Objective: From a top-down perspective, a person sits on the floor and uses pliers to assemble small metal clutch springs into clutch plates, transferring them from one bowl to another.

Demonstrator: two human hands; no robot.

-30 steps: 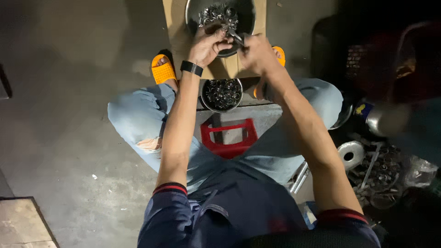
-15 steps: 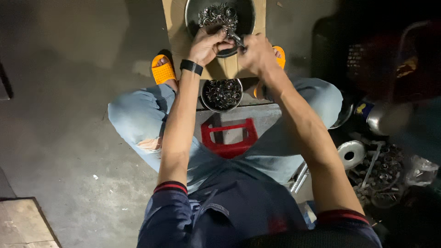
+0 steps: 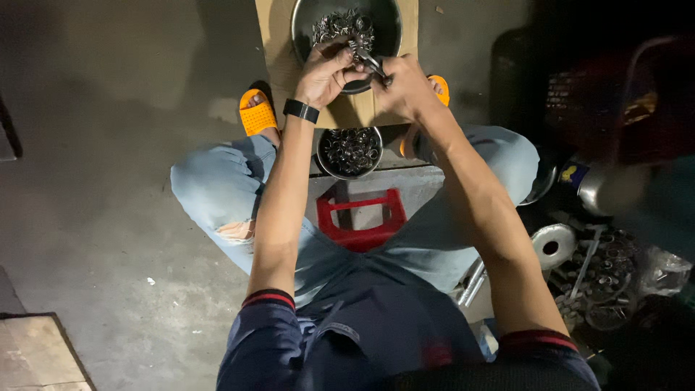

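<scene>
At the top centre of the frame, the left hand [image 3: 327, 71] and right hand [image 3: 405, 87] are meeting, both pinching a small metal piece [image 3: 368, 59] over the large bowl [image 3: 304, 29] of metal rings [image 3: 340, 25]; a smaller bowl [image 3: 350, 152] is sitting below.

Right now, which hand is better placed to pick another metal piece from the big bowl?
Left, probably: the left hand hovers at the pile of metal pieces in the big bowl, while the right hand grips a slim metal tool.

head view — worn high, faces straight down | near — arms, lap, floor [image 3: 108, 181] fill frame
</scene>
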